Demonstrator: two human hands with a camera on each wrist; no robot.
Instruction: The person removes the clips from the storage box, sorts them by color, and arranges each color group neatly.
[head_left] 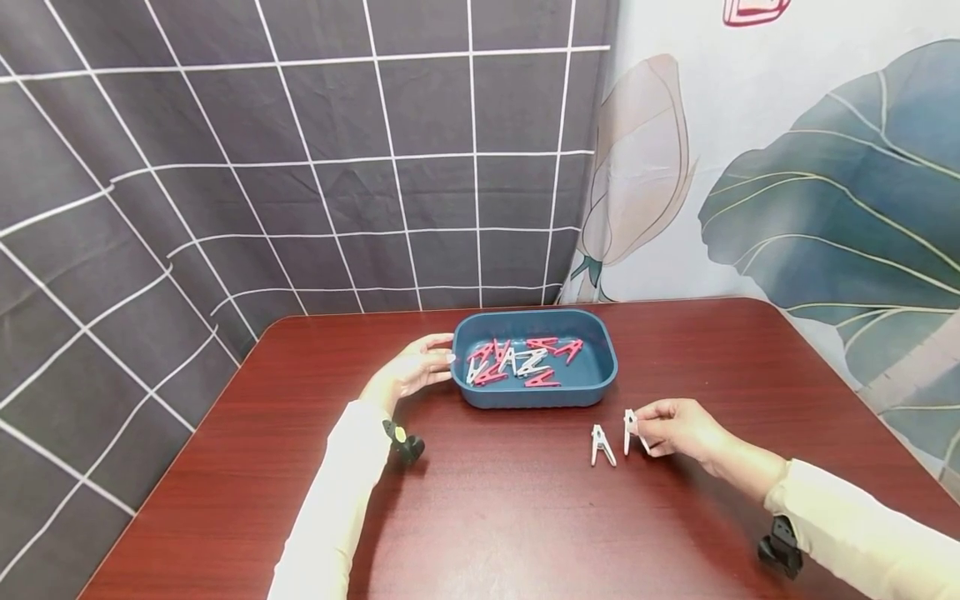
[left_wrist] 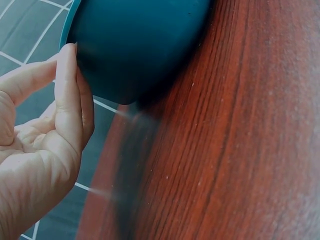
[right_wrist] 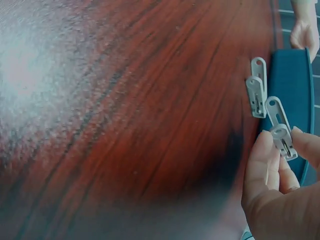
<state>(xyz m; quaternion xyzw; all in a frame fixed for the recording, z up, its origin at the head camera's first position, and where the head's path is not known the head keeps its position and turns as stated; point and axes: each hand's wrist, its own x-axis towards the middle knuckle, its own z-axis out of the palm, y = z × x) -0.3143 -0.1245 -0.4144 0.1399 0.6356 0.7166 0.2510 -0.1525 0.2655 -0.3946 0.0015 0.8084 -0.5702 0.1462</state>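
Note:
My right hand (head_left: 678, 429) pinches a white clothespin (head_left: 630, 429) between thumb and fingers, close to the tabletop. In the right wrist view the held clothespin (right_wrist: 281, 132) shows its spring end at the fingertips. A second white clothespin (head_left: 602, 445) stands on its two legs just to the left. My left hand (head_left: 412, 367) rests its fairly straight fingers against the left end of a blue basin (head_left: 536, 398). The left wrist view shows these fingertips at the outer wall (left_wrist: 145, 45) of the basin. Red clothespins (head_left: 542, 379) and white clothespins (head_left: 531, 362) lie mixed inside it.
The basin sits near the far edge of a reddish-brown wooden table (head_left: 480, 517). Behind it hang a dark grid-patterned cloth (head_left: 315, 200) and a pale cloth with leaf prints (head_left: 840, 192). Each sleeve carries a small black device at the wrist.

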